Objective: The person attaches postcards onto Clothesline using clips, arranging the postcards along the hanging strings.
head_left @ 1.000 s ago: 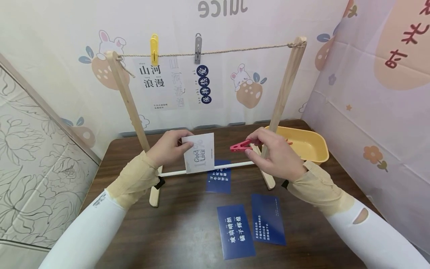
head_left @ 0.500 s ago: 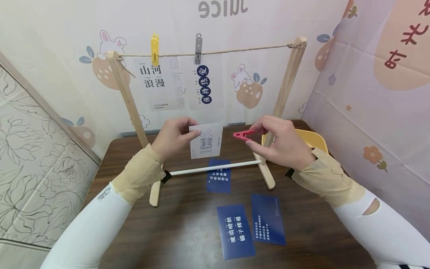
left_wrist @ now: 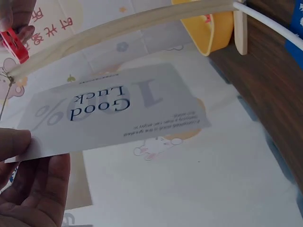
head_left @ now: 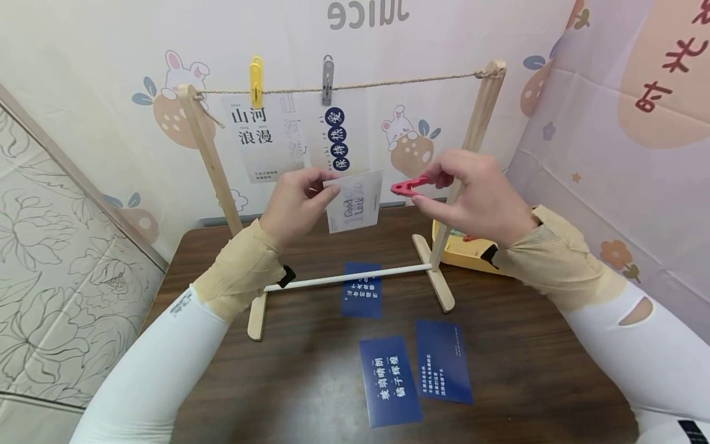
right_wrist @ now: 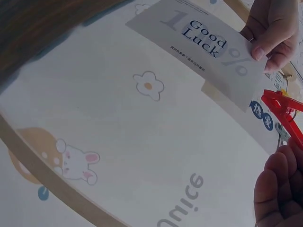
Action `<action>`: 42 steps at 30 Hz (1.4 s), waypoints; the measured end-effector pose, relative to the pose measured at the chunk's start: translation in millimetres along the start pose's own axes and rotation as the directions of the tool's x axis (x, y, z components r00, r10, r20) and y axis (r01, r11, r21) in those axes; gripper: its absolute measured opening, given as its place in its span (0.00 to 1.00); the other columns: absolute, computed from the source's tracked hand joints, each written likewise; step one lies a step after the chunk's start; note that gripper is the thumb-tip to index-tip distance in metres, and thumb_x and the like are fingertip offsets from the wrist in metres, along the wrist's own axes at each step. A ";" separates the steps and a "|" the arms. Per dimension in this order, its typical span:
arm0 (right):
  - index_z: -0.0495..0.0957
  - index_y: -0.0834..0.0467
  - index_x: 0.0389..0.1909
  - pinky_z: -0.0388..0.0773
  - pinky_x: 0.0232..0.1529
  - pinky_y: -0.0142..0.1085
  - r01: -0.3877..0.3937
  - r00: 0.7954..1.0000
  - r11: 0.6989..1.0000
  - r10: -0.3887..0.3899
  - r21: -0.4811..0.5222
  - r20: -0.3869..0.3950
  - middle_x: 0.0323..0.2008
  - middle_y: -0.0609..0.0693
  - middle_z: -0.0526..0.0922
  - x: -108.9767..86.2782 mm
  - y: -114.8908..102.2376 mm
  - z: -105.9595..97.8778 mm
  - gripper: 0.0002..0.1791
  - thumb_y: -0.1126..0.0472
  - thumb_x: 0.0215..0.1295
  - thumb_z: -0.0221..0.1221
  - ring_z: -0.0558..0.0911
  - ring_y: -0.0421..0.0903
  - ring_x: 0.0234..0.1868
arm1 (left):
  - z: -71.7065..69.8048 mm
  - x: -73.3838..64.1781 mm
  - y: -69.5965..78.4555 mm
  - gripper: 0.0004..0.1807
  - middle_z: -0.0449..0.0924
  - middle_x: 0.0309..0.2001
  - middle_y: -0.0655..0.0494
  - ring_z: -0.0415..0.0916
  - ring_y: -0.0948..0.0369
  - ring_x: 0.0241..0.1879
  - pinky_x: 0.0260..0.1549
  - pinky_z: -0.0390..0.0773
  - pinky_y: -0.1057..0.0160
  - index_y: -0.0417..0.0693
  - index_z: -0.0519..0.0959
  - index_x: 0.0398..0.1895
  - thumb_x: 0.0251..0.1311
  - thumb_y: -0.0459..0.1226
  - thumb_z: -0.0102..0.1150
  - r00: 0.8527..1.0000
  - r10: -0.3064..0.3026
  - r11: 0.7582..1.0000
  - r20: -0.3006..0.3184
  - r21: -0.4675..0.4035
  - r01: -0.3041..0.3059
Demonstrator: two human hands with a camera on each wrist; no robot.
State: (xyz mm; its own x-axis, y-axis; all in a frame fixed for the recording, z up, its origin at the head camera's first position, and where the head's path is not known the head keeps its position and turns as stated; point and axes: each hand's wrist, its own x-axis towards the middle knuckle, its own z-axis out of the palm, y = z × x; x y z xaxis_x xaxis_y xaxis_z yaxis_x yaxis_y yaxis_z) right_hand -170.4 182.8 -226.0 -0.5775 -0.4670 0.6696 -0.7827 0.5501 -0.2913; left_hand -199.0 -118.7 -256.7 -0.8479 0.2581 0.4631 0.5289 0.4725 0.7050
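Note:
My left hand [head_left: 295, 206] pinches a white "Good Luck" card [head_left: 357, 206] by its left edge, in front of the stand and below its rope [head_left: 399, 82]. The card's printed face [left_wrist: 113, 109] fills the middle of the left wrist view. To its right, my right hand [head_left: 471, 191] pinches a red clothespin [head_left: 407, 187] by its handles, the tip pointing at the card but apart from it. From the rope hang two white printed cards: the left one [head_left: 263, 139] under a yellow clothespin [head_left: 256, 83], the other [head_left: 357, 139] under a grey clothespin [head_left: 328, 80].
The stand has a left wooden post [head_left: 208, 157], a right wooden post [head_left: 478, 117] and a white crossbar [head_left: 310, 282]. Three blue cards lie on the brown table [head_left: 299, 370], one [head_left: 360, 302] partly under the crossbar. A yellow basin [head_left: 466, 254] sits behind my right wrist.
Both hands have risen toward the rope and shifted slightly right, carrying the white card and the red clothespin. The hanging cards and the blue cards stay where they were.

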 end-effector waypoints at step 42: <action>0.88 0.69 0.48 0.62 0.37 0.13 0.023 0.987 0.937 0.035 -0.348 0.159 0.43 0.67 0.90 117.2 -18.4 -67.7 0.15 0.59 0.75 0.67 0.82 0.53 0.39 | 3.4 65.1 67.0 0.10 0.91 0.47 0.43 0.87 0.58 0.42 0.48 0.84 0.68 0.37 0.87 0.54 0.75 0.30 0.63 0.974 -0.012 0.999 -0.225 -0.052 0.000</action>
State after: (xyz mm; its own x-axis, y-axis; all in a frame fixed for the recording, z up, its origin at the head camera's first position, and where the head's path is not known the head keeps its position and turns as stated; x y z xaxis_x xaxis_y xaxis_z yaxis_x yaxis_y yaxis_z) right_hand -208.0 164.9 -95.8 -0.6338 -0.5521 0.5417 -0.6660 0.7457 -0.0192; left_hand -218.9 -67.4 -181.1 -0.8240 0.0558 0.5639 0.5299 0.4285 0.7319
